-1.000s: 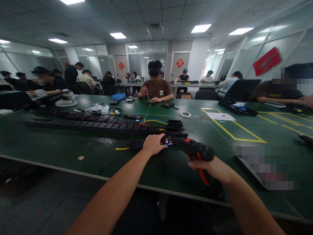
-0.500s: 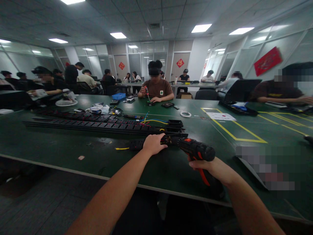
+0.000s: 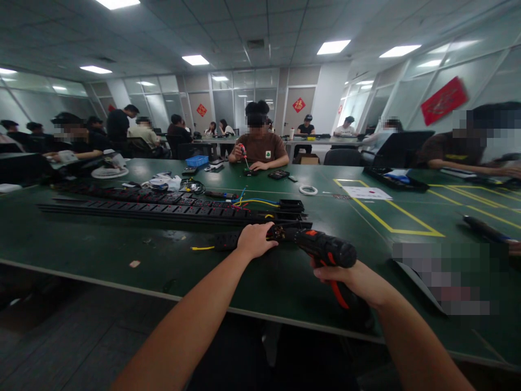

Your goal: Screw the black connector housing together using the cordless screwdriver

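My right hand (image 3: pixel 348 277) grips a black and orange cordless drill (image 3: pixel 325 247) by its handle, with the drill's nose pointing left. My left hand (image 3: pixel 257 240) is closed around a short black socket unit (image 3: pixel 226 241) on the table. A yellow wire (image 3: pixel 202 248) sticks out of that unit's left end. The drill's nose meets the unit's right end, just past my left fingers; the bit's tip is too small to make out. Behind my hands lie long black power strips (image 3: pixel 163 212), with blue and yellow wires (image 3: pixel 258 201) at their right end.
The green table (image 3: pixel 101 247) carries a roll of white tape (image 3: pixel 308 190), a paper sheet (image 3: pixel 367 193) and a blue basket (image 3: pixel 197 161). Across it, a person (image 3: pixel 260 144) works with a red-handled screwdriver. At the right edge, another hand holds a dark pen-like tool (image 3: pixel 488 230).
The dark pen-like tool at the right edge has moved further into view, with a hand on it. My hands, the drill and the socket unit have hardly moved.
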